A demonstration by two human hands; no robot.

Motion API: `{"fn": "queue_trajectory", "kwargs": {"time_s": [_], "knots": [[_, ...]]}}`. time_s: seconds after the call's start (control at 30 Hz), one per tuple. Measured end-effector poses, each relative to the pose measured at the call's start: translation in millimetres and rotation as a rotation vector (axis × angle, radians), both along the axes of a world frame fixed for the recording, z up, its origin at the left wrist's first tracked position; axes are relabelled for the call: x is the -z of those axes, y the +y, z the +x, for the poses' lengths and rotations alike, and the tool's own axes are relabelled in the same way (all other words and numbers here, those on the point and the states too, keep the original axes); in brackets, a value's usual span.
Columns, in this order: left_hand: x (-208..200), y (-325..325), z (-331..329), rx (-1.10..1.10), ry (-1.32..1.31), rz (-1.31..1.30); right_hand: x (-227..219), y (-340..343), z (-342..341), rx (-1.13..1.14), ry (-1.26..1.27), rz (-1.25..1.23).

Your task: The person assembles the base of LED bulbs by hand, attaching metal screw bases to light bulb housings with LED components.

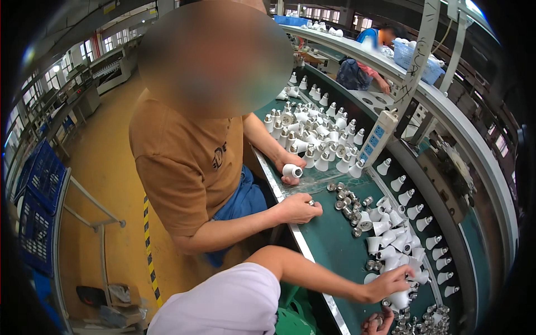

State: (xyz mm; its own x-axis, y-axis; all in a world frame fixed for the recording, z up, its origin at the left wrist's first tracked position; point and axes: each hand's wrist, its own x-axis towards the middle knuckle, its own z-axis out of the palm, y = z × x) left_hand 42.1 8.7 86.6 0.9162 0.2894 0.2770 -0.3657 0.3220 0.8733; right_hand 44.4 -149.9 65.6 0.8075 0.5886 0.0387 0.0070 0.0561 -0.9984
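My left hand (388,286) reaches across the bench from a white sleeve, its fingers curled over a white cone-shaped bulb housing (398,301). Low in the picture, my right hand (378,322) is closed around a small silver metal screw cap (380,320); part of this hand is cut off by the dark rim. Around my left hand lies a heap of white bulb housings (391,240). Beside my right hand are many loose metal caps (427,322).
A co-worker in a brown shirt (178,167) sits to my left, holding a bulb housing (292,171) and a small metal piece. Bulbs with caps (321,162) stand on the green belt (329,245). A power strip (377,137) hangs on a post. Blue crates (39,223) stand far left.
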Motion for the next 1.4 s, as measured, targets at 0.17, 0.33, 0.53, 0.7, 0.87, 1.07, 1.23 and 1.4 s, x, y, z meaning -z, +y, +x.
{"fn": "queue_trajectory", "kwargs": {"time_s": [0.17, 0.33, 0.53, 0.7, 0.87, 1.07, 1.23, 1.4], "knots": [[33.7, -22.7, -28.6, -0.048, 0.068, -0.078, 7.2, -7.9, -4.2, 0.058, 0.303, 0.248], [44.9, -24.5, -29.9, -0.062, 0.161, -0.100, 20.3, 1.4, 0.9, 0.062, 0.367, 0.275], [31.3, -19.2, -20.0, -0.038, 0.143, -0.015, -1.0, 16.7, -0.5, 0.177, 0.336, 0.192], [27.1, -13.8, -6.8, 0.083, 0.093, 0.014, -4.3, 11.4, 12.9, 0.204, 0.202, 0.187], [21.5, -15.0, -8.3, 0.428, 0.394, -0.123, -14.1, 3.2, 17.6, 0.228, 0.100, 0.148], [31.5, -20.5, 1.2, 0.497, 0.438, -0.079, -0.4, -12.5, 32.8, 0.233, 0.192, 0.155], [4.5, -9.4, 12.8, 0.162, 0.245, 0.207, -4.4, -17.3, 32.6, 0.269, 0.234, 0.174], [-115.7, 112.3, 66.5, -0.666, -0.232, 0.413, -2.2, -24.6, 31.3, 0.221, 0.217, 0.238]]}}
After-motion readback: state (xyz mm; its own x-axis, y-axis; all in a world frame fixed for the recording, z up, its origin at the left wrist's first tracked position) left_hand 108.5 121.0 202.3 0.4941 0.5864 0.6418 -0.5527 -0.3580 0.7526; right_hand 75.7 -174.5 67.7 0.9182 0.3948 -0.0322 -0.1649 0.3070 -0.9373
